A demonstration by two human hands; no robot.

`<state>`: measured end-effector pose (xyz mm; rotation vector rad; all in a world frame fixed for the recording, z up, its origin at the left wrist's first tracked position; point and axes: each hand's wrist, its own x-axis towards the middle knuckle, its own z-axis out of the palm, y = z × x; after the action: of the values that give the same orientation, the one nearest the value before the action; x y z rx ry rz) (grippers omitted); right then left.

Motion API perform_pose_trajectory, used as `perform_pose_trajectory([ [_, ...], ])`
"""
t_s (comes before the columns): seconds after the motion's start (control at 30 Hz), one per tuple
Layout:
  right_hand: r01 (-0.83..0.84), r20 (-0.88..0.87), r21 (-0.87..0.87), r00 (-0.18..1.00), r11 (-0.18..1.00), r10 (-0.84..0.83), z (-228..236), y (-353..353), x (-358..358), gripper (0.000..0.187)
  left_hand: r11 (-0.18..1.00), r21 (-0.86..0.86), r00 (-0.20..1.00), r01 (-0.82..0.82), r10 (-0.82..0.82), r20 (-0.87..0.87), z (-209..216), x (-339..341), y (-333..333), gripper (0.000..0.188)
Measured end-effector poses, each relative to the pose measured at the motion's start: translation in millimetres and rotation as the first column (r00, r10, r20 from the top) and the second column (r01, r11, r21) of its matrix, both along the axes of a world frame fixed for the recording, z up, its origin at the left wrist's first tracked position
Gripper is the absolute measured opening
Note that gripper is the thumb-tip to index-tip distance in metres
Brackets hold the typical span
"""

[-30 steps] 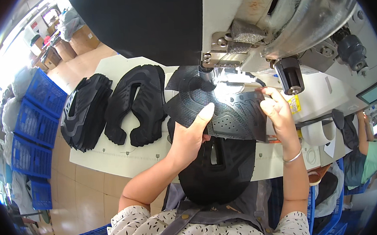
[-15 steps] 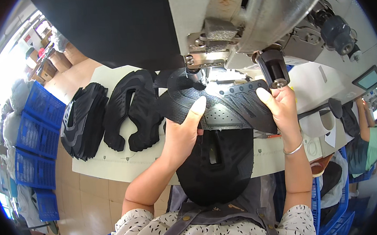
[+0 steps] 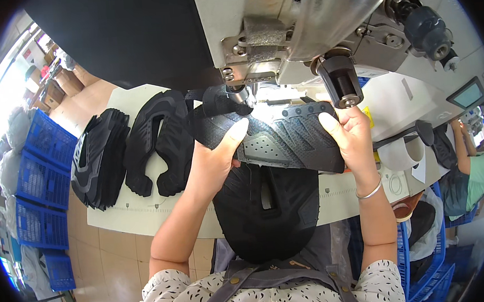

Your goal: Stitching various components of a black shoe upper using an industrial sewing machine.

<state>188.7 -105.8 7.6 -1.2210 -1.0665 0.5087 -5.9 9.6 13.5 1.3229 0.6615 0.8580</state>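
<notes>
Both my hands hold a black textured shoe upper (image 3: 278,148) under the head of a sewing machine (image 3: 223,1). It has a perforated panel and a row of eyelet holes along its far edge. My left hand (image 3: 212,161) is closed on its left part, thumb on top and fingers mostly underneath. At its right end my right hand (image 3: 356,140) pinches it, thumb on top. The needle and presser foot area (image 3: 241,95) sits over the upper's far left edge, partly hidden by glare. Another black upper (image 3: 239,230) lies below, hanging over the table's front edge.
Left on the white table (image 3: 117,213) lie a stack of black uppers (image 3: 99,161) and a U-shaped one (image 3: 138,150). Blue crates (image 3: 39,182) line the far left. A bobbin-like black spool (image 3: 341,79) hangs near my right hand. A co-worker's arm (image 3: 462,147) shows at right.
The whole view has shifted, moving the scene slightly left. The held upper has turned a little, its right end lower against the machine. Both hands keep their hold.
</notes>
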Motion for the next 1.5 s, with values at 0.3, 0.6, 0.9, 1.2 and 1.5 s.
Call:
perform_pose_trajectory([
  [0.3,-0.053,-0.059,-0.01,0.997,0.999,0.053,2.3,-9.1,-10.0,0.027,1.0,0.009,0.998,0.024,-0.025,0.06,-6.5,2.8,14.0,0.02],
  [0.6,-0.059,-0.035,-0.197,0.998,0.979,0.053,4.4,-35.4,-41.3,0.028,0.972,-0.007,0.972,0.234,-0.234,0.004,-19.3,-11.2,-20.4,0.024],
  [0.9,0.372,0.468,0.199,0.777,0.907,-0.421,-16.5,-35.0,-31.8,0.035,0.955,-0.237,0.981,0.18,-0.157,0.113,-10.9,-43.9,-28.0,0.026],
  [1.2,-0.065,-0.379,-0.142,0.925,0.988,0.006,-23.2,-41.3,-33.9,0.037,0.937,-0.314,0.983,0.151,-0.111,0.143,-4.8,-64.3,-26.4,0.014],
  [1.5,0.168,-0.273,-0.001,0.948,0.986,-0.161,-28.9,-51.2,-65.6,0.034,0.997,-0.033,0.997,0.064,-0.063,0.037,-12.6,-58.4,-25.5,0.015],
])
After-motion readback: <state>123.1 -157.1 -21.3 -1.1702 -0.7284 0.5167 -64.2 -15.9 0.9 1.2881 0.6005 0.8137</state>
